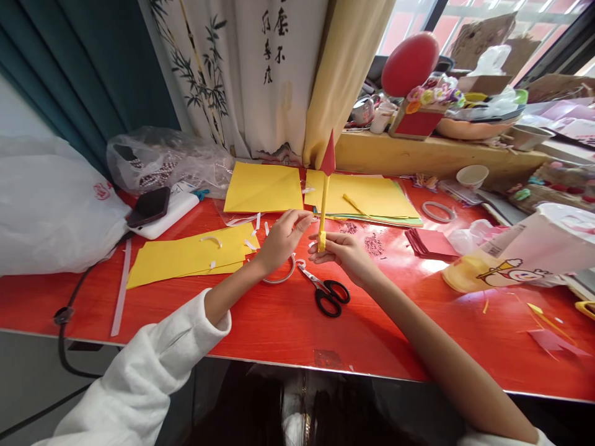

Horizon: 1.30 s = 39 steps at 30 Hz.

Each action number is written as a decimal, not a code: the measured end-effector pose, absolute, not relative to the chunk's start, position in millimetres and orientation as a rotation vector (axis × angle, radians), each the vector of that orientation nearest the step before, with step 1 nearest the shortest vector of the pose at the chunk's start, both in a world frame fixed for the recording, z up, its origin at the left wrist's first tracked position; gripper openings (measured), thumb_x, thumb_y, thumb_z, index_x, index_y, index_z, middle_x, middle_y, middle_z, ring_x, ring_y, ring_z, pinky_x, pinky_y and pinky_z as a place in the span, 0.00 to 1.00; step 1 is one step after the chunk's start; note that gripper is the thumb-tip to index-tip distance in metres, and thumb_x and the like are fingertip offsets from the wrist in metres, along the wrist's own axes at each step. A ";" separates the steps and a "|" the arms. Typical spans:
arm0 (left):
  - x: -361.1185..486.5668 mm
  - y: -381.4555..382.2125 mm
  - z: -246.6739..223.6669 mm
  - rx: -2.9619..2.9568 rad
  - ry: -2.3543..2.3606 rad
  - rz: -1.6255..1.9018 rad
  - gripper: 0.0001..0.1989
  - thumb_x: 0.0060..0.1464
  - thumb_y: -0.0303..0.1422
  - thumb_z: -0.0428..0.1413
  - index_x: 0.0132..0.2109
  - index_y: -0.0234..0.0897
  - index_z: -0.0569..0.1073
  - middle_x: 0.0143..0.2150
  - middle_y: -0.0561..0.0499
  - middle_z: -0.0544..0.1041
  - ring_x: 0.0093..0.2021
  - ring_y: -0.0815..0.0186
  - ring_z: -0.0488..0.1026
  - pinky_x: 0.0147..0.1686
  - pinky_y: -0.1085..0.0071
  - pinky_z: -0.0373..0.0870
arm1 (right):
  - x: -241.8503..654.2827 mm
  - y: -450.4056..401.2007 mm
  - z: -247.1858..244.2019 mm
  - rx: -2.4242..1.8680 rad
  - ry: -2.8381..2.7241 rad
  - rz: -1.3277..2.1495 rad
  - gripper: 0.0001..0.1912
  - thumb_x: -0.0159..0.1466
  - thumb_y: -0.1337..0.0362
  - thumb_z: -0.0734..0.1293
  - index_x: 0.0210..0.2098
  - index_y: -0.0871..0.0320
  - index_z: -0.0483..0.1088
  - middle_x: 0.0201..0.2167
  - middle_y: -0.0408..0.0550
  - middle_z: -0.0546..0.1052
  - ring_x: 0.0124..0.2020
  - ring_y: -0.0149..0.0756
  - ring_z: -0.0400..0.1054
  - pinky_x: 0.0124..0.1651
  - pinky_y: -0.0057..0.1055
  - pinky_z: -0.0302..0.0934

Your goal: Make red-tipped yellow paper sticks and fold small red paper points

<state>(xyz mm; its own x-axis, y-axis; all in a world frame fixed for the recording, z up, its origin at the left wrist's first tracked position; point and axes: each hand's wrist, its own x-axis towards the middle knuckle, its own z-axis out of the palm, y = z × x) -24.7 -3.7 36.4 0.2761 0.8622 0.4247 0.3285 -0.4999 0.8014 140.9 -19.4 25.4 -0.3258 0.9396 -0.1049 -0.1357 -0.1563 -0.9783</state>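
Observation:
A paper arrow, a thin yellow rolled stick with a red cone tip and a yellow folded piece at its base, stands nearly upright. My right hand is closed on its lower end, thumb and fingers pinching near the folded base. Just left of the stick is my left hand, its thumb and fingertips brought together; what they hold, if anything, is too small to make out. Below the hands lie scissors with black handles, blades partly spread. A roll of tape rests partly behind my left wrist.
Yellow paper sheets lie at the back, with yellow strips at left. A phone and white bag sit further left. On the right are red paper squares, a tilted plastic cup and paper scraps.

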 end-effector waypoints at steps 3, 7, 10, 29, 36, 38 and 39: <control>-25.5 1.6 32.0 1.983 1.086 1.130 0.13 0.57 0.39 0.49 0.43 0.35 0.70 0.43 0.49 0.72 0.44 0.67 0.69 0.44 0.72 0.64 | 141.0 -19.5 22.9 -0.987 -1.291 1.651 0.14 0.57 0.61 0.67 0.39 0.63 0.73 0.30 0.49 0.77 0.28 0.30 0.73 0.36 0.28 0.69; -26.1 4.2 27.8 2.083 1.032 1.003 0.11 0.54 0.35 0.52 0.43 0.35 0.73 0.40 0.49 0.73 0.42 0.67 0.69 0.43 0.70 0.64 | 141.7 -19.5 20.3 -0.990 -1.341 1.658 0.13 0.57 0.60 0.67 0.35 0.64 0.74 0.31 0.51 0.77 0.29 0.30 0.73 0.37 0.28 0.69; -26.5 2.0 29.6 2.093 0.998 0.961 0.12 0.53 0.33 0.53 0.44 0.36 0.73 0.40 0.50 0.73 0.41 0.67 0.69 0.44 0.70 0.64 | 142.4 -18.4 19.1 -0.998 -1.344 1.671 0.12 0.57 0.60 0.67 0.34 0.64 0.74 0.31 0.51 0.77 0.28 0.30 0.73 0.36 0.28 0.69; -26.7 -2.2 31.1 2.313 0.705 1.019 0.20 0.51 0.17 0.44 0.43 0.38 0.73 0.54 0.47 0.67 0.55 0.65 0.64 0.55 0.65 0.60 | 150.6 -11.5 24.3 -1.024 -1.235 1.518 0.14 0.53 0.56 0.70 0.30 0.63 0.71 0.24 0.45 0.73 0.23 0.27 0.68 0.30 0.26 0.66; -25.5 -2.1 32.3 2.007 0.894 1.139 0.10 0.55 0.26 0.48 0.41 0.36 0.72 0.47 0.48 0.72 0.48 0.67 0.67 0.49 0.68 0.63 | 149.5 -12.1 26.5 -1.175 -1.410 1.274 0.15 0.56 0.56 0.66 0.32 0.62 0.72 0.23 0.44 0.71 0.21 0.27 0.66 0.27 0.27 0.63; -24.8 -0.5 33.4 1.800 0.974 1.163 0.13 0.55 0.35 0.52 0.47 0.36 0.68 0.44 0.48 0.72 0.41 0.69 0.69 0.41 0.71 0.65 | 147.3 -13.7 26.1 -1.179 -1.472 1.271 0.14 0.57 0.56 0.65 0.30 0.62 0.71 0.22 0.43 0.70 0.20 0.26 0.63 0.24 0.26 0.60; -24.6 0.1 33.9 1.744 0.989 1.142 0.15 0.54 0.39 0.53 0.46 0.35 0.68 0.40 0.49 0.72 0.36 0.70 0.68 0.37 0.73 0.65 | 146.2 -14.7 26.0 -1.177 -1.522 1.272 0.14 0.57 0.56 0.64 0.29 0.62 0.70 0.22 0.43 0.68 0.19 0.25 0.62 0.23 0.25 0.59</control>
